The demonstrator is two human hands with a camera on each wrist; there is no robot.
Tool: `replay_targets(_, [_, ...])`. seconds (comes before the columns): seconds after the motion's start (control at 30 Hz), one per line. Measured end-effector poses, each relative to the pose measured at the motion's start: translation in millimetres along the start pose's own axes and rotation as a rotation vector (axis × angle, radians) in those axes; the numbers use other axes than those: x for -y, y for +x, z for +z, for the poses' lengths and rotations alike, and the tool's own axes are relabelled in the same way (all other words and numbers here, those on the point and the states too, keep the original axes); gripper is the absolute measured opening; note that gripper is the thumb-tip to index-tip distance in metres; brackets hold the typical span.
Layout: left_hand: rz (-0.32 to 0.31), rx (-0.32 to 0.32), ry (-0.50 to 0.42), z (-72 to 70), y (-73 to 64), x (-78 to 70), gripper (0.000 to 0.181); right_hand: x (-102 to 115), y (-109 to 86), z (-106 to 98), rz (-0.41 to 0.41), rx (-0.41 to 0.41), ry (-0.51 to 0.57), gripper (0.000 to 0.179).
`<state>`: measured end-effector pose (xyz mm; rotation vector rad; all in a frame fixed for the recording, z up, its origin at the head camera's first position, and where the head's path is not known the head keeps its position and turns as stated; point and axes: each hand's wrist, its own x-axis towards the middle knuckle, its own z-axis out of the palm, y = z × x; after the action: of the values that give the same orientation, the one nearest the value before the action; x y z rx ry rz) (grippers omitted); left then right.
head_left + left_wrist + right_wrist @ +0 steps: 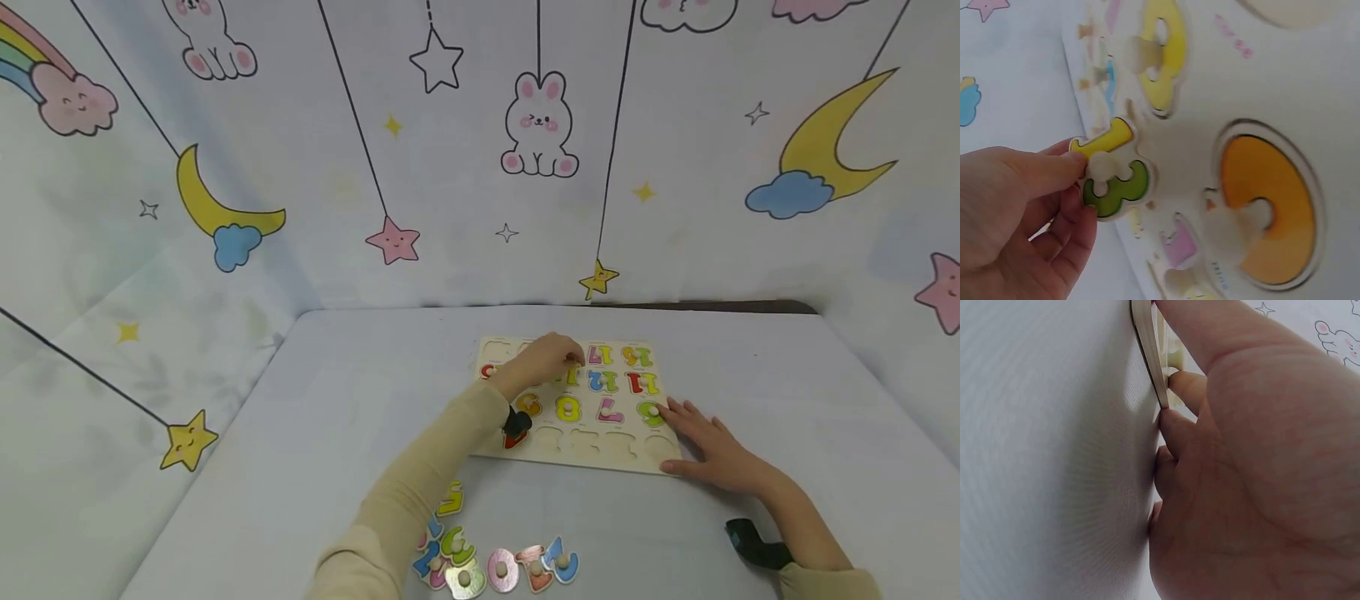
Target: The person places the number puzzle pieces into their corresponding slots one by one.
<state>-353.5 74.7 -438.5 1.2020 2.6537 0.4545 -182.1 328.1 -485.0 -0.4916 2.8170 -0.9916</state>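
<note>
My left hand [543,362] is over the upper middle of a pale wooden number puzzle board [585,464]. In the left wrist view, its thumb and fingers pinch a knobbed puzzle piece [1119,182] with a yellow 1 and a green 3. The piece is tilted close to the board face, near an orange 9 piece [1285,212] and a yellow piece [1171,47]. At the board's right edge rests my right hand [712,450], fingers spread, fingertips beside the green piece [651,414] and thumb at the lower corner. The right wrist view has these fingers along the board's side [1149,350].
Several loose number pieces lie on the white table [322,400] near its front, among them a pink 0 [502,571] and a yellow piece [451,498]. Unfilled recesses line the board's bottom row. A cloth wall [465,167] with cartoon prints stands behind.
</note>
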Motion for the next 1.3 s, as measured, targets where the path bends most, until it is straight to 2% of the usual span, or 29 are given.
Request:
replay_targets(0.17, [-0.044, -0.040, -0.024, 8.0, -1.2, 5.5, 0.017, -1, -0.6, 1, -0.006, -0.001, 0.007, 0.083])
replay_targets(0.3, [-0.024, -0.049, -0.023, 12.1, -1.8, 6.1, 0.016, -1, -1.0, 0, -0.009, -0.008, 0.000, 0.083])
replay_targets(0.4, [-0.014, -0.032, 0.042, 14.2, -3.9, 5.1, 0.021, -1, -0.6, -1, -0.010, -0.009, -0.005, 0.083])
replay_targets(0.63, [-0.048, -0.019, 0.286, 14.2, -8.3, -2.7, 0.028, -4, 0.0, 0, -0.009, -0.010, -0.006, 0.083])
replay_targets(0.73, [-0.055, -0.031, 0.313, 14.1, -8.4, -4.8, 0.022, -5, 0.2, 0, -0.009, -0.009, -0.004, 0.083])
replay_targets(0.93, [-0.079, -0.042, 0.262, 13.6, -7.4, -5.3, 0.015, -4, -0.3, 1, -0.008, -0.012, 0.000, 0.083])
replay_targets(1.07, [-0.098, -0.020, 0.268, 13.9, -7.5, -6.0, 0.013, -3, -0.6, 1, -0.012, -0.012, 0.001, 0.082])
replay_targets(1.3, [-0.107, 0.032, 0.447, 13.4, -12.2, -13.6, 0.010, -3, -0.6, 0, -0.010, -0.010, -0.004, 0.083])
